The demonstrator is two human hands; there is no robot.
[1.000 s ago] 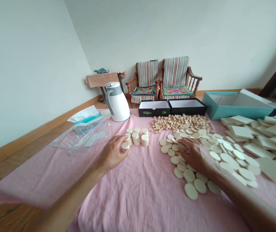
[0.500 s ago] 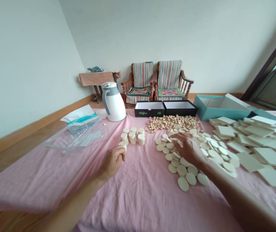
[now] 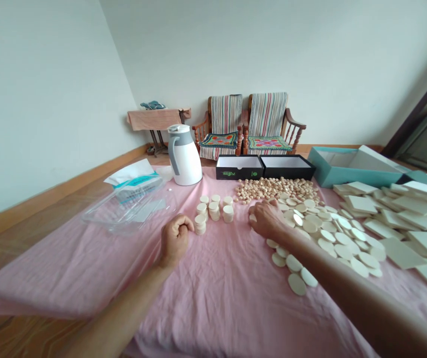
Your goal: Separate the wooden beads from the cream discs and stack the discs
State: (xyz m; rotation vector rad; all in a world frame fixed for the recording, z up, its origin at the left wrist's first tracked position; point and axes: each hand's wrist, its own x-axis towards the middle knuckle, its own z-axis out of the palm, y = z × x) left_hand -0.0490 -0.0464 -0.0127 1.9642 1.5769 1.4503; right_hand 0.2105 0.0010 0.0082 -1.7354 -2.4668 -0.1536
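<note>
Pale round wooden discs are piled up in several short stacks (image 3: 214, 211) at the middle of the pink cloth. Closest to me is the front stack (image 3: 200, 224), and my left hand (image 3: 175, 239) rests just left of it, curled into a fist with nothing visible in it. My right hand (image 3: 267, 219) is at the left edge of a spread of loose discs (image 3: 344, 238). Its fingers are closed on a wooden disc (image 3: 253, 218), which peeks out at the fingertips; the hand hides the discs beneath it.
Small wooden beads (image 3: 278, 189) lie behind the discs, and square wooden tiles (image 3: 403, 219) are heaped at right. Two black boxes (image 3: 239, 173) and a teal box (image 3: 359, 174) stand at the back. A white jug (image 3: 186, 161) and a clear plastic tray (image 3: 124, 209) are at left.
My right hand has moved left, out of the disc pile toward the stacks, with a disc at its fingertips. The left hand stays beside the front stack. The view has shifted slightly.
</note>
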